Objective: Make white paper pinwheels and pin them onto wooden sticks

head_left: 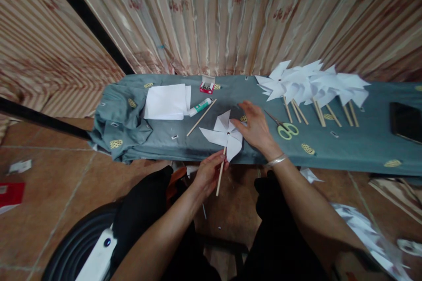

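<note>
A white paper pinwheel (227, 135) on a thin wooden stick is held over the table's front edge. My left hand (211, 169) pinches its stick just below the blades. Beside the blades on the right, my right hand (254, 126) has its fingers apart, the thumb at or touching one blade; I cannot tell which. A small dark pin shows at the pinwheel's centre. Green-handled scissors (286, 130) lie right of my right hand. To the left are a loose wooden stick (201, 118) and a glue tube (200, 107).
Several finished pinwheels (313, 82) overlap at the back right. A stack of white paper (165, 102) lies left, near a small open red box (207, 84). A dark flat object (406, 119) is at far right. The cloth-covered table (165, 145) backs onto a curtain (211, 17).
</note>
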### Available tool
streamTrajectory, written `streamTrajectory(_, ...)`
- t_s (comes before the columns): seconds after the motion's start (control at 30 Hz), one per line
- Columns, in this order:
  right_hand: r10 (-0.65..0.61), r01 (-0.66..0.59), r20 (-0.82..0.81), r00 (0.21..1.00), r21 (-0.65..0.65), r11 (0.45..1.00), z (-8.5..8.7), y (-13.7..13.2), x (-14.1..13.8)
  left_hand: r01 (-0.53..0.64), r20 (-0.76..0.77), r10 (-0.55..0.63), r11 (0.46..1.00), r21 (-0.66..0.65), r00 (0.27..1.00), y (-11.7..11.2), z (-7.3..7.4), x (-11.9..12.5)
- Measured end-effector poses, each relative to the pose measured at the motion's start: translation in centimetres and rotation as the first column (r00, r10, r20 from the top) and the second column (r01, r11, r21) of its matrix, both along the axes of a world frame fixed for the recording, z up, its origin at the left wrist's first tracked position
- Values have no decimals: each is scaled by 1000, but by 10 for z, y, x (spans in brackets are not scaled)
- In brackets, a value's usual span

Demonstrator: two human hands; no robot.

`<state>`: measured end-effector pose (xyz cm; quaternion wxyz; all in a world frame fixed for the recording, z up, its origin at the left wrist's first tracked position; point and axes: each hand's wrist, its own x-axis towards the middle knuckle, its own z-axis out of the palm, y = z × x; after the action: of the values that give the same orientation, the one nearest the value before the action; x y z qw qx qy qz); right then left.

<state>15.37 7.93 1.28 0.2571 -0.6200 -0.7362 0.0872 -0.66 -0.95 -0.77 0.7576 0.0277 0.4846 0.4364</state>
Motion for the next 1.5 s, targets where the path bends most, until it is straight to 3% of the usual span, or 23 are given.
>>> streamTrajectory(0.27, 99, -97, 147, 984, -16, 995, -9, -7, -10, 27, -11, -27, 999, 38, 1000, -2, -1, 0)
streamTrajectory(0.6, 42, -42, -6, 999, -69, 997, -8, -3, 4, 27, -17, -26, 997, 73, 1000, -1, 0, 0)
streamTrajectory(0.77, 36, -38, -53, 998, -31, 999, 6, 3, 5, 13, -12, -12, 999, 52, 1000, 0, -1, 0)
streamTrajectory(0.93, 101, -94, 68, 993, -90, 991, 36, 11, -2, -8, 8, 8, 1000, 30, 1000, 0, -4, 1)
streamTrajectory(1.07, 242, -169, 243, 939, -285, 943, 54, 20, -9, 0, 10, -1, 1000, 29, 1000, 0, -8, 0)
streamTrajectory(1.23, 421, -196, 359, 833, -520, 831, 54, 37, -14, -2, 30, 0, 999, 42, 1000, 0, -11, 0)
streamTrajectory(1.37, 470, -167, 384, 795, -605, 778, 51, 49, -16, -7, 45, 5, 999, 44, 999, 0, -11, 1)
streamTrajectory(1.5, 498, -187, 373, 783, -623, 760, 56, 56, -16, -12, 48, 10, 999, 35, 999, -1, -12, 0)
